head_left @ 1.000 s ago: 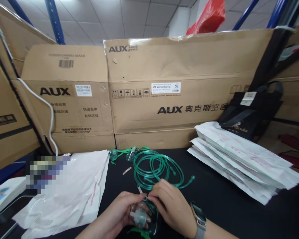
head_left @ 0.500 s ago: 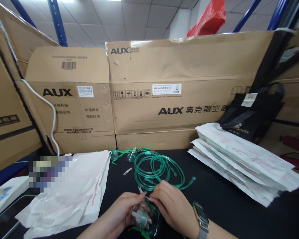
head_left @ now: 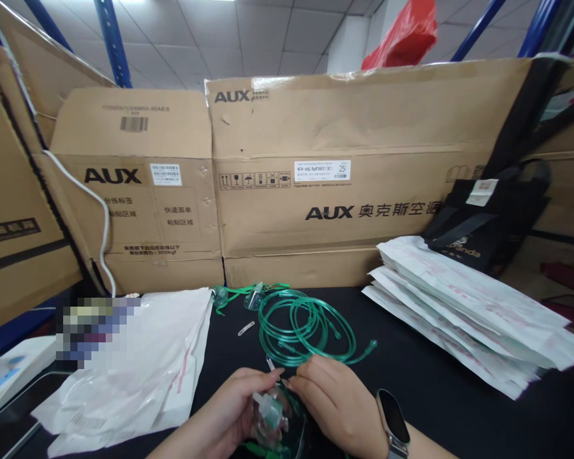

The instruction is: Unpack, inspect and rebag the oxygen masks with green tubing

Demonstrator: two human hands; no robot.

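Observation:
My left hand (head_left: pixel 229 411) cups a clear green-tinted oxygen mask (head_left: pixel 277 421) from the left, fingers curled round it. My right hand (head_left: pixel 335 401) pinches a small pale strip at the mask's upper edge, fingertips meeting the left hand's. A smartwatch sits on my right wrist. Just beyond the hands lies a coil of green tubing (head_left: pixel 306 325) on the black table (head_left: pixel 435 389). A second small mask part with green strap (head_left: pixel 249 294) lies behind the coil. A small pale metal strip (head_left: pixel 244 329) lies loose left of the coil.
A stack of white sealed pouches (head_left: pixel 459 306) lies at the right. Opened white pouches (head_left: pixel 138 363) are spread at the left. Large AUX cardboard boxes (head_left: pixel 335 178) wall the back. A black tote bag (head_left: pixel 488 217) leans at the right.
Both hands slid slightly toward me with the mask; the fingers keep working at its top edge. The view shifted a little.

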